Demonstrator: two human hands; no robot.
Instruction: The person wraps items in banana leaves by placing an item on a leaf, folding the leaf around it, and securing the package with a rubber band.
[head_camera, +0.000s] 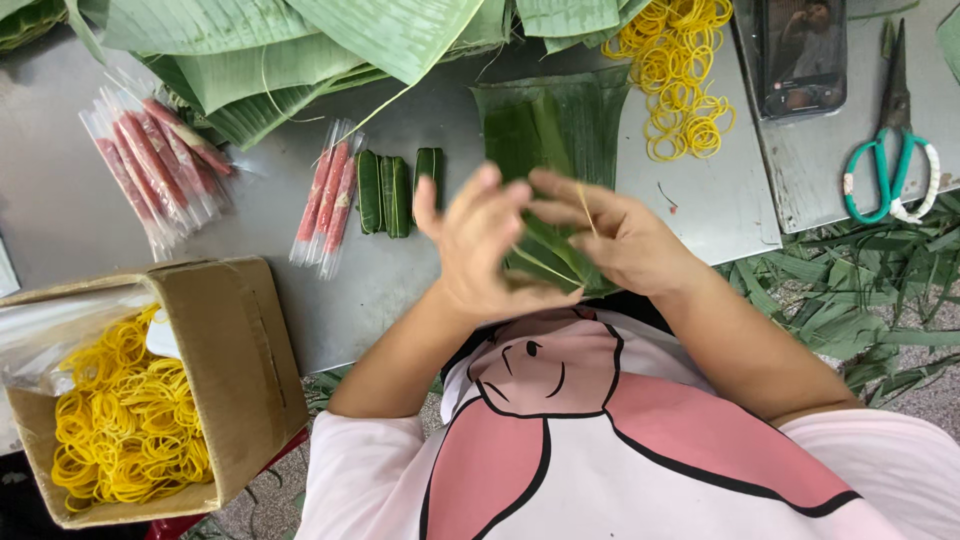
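My left hand (480, 250) and my right hand (610, 235) are together just above my chest, both closed around a folded green leaf parcel (550, 262). The left fingers curl over its near end, the thumb sticking up; the right fingers pinch the far side, and a thin yellow rubber band (583, 208) runs across my right fingers (whether it goes round the parcel, I cannot tell). What is inside the parcel is hidden by my palms.

Under the hands lies a stack of cut banana leaf pieces (560, 120) on a grey metal table (400, 280), dull and a bit scuffed. Just left of my left hand stand three finished green wraps (395, 190), side by side, and beside them a few red sticks in clear plastic sleeves (328, 205). Further left, a bigger fan of the same sleeved red sticks (155, 165). Along the far edge, big pale banana leaves (330, 45) spill over, cut off by the top of the view.

To the right, a loose heap of yellow rubber bands (680, 75), then a phone (800, 55) lying flat, its screen too small to make out, and scissors with green and white handles (885, 165).

Down left, a cardboard box (240, 370) full of yellow bands. Leaf scraps (880, 290) litter the ground on the right.
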